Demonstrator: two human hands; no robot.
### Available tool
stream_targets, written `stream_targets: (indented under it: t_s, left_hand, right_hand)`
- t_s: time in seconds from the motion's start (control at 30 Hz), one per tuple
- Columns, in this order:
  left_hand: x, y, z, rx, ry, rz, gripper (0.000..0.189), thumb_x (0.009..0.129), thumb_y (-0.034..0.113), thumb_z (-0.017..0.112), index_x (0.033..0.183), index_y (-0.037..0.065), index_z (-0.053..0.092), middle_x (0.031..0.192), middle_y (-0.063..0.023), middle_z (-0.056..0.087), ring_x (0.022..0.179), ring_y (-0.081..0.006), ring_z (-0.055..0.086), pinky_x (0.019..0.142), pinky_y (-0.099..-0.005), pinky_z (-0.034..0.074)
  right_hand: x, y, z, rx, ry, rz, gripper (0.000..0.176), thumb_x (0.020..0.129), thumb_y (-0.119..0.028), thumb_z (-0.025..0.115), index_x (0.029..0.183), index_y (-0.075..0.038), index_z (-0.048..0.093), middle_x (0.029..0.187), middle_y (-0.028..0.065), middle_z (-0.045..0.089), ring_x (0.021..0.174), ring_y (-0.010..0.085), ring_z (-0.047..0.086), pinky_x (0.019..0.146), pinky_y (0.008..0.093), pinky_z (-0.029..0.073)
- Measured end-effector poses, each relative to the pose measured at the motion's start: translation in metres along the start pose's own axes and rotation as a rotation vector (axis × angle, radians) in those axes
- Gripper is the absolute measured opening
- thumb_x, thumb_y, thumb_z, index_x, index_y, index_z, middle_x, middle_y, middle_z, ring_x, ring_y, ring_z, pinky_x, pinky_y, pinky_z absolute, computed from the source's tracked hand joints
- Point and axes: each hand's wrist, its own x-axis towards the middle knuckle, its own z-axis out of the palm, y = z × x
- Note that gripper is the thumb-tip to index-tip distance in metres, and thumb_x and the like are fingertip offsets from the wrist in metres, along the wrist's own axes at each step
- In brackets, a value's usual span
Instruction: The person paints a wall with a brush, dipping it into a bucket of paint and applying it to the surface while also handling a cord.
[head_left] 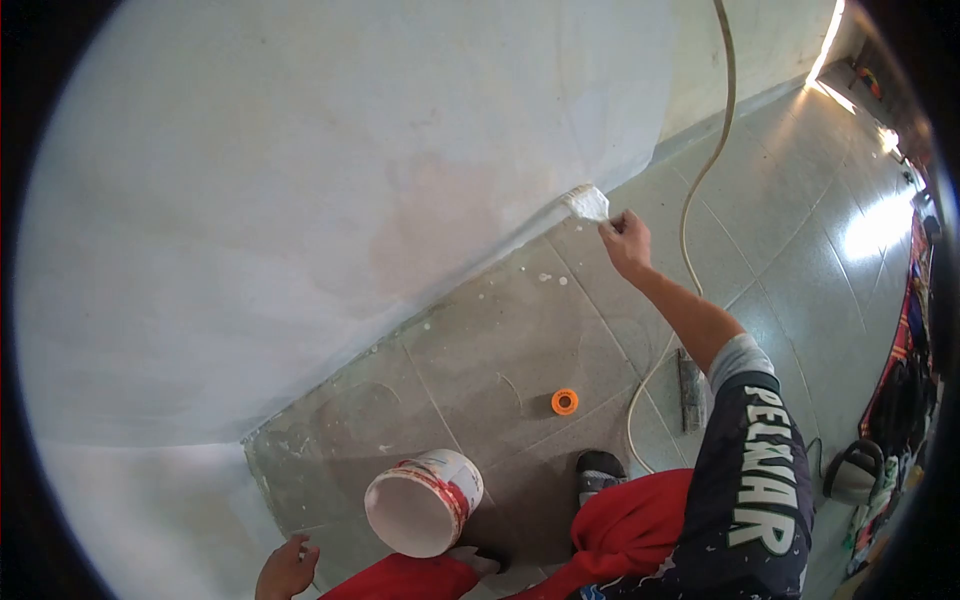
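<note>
My right hand point(628, 243) is closed around the handle of a wide paintbrush point(588, 203) covered in white paint. The bristles touch or nearly touch the foot of the white wall point(300, 180), where it meets the floor. At the lower left, my left hand point(288, 568) hangs beside my knee with fingers loosely bent and apart, and nothing shows in it. Between my legs and the wall, a white paint bucket point(450, 480) with red marks is tilted, its mouth facing me. A damp-looking pinkish patch point(440, 220) marks the wall.
An orange tape roll point(565, 402) lies on the tiled floor point(520, 330), near paint drips. A beige hose point(690, 230) runs down the right side, past a dark flat bar point(690, 390). A metal kettle-like pot point(853, 473) and piled fabrics point(905, 400) sit at far right.
</note>
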Motion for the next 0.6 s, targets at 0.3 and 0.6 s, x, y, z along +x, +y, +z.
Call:
stream_targets:
  t_s: [0.3, 0.6]
  left_hand:
    - [0.009, 0.027, -0.025, -0.066, 0.108, 0.167, 0.043, 0.096, 0.033, 0.058, 0.129, 0.005, 0.057, 0.114, -0.0194, 0.069, 0.102, -0.0352, 0.068, 0.088, -0.0422, 0.053]
    - [0.017, 0.054, -0.038, -0.055, 0.115, 0.266, 0.046, 0.097, 0.035, 0.057, 0.131, 0.004, 0.056, 0.114, -0.0208, 0.068, 0.105, -0.0352, 0.067, 0.090, -0.0413, 0.052]
  right_hand:
    - [-0.017, 0.017, 0.000, -0.102, -0.090, 0.053, 0.030, 0.081, -0.026, 0.071, 0.092, 0.000, 0.061, 0.082, 0.0165, 0.067, 0.081, 0.0288, 0.066, 0.075, 0.0407, 0.050]
    - [-0.013, 0.016, -0.004, 0.086, -0.114, 0.008, 0.032, 0.084, -0.025, 0.068, 0.099, 0.002, 0.059, 0.085, 0.0203, 0.064, 0.082, 0.0289, 0.064, 0.075, 0.0406, 0.051]
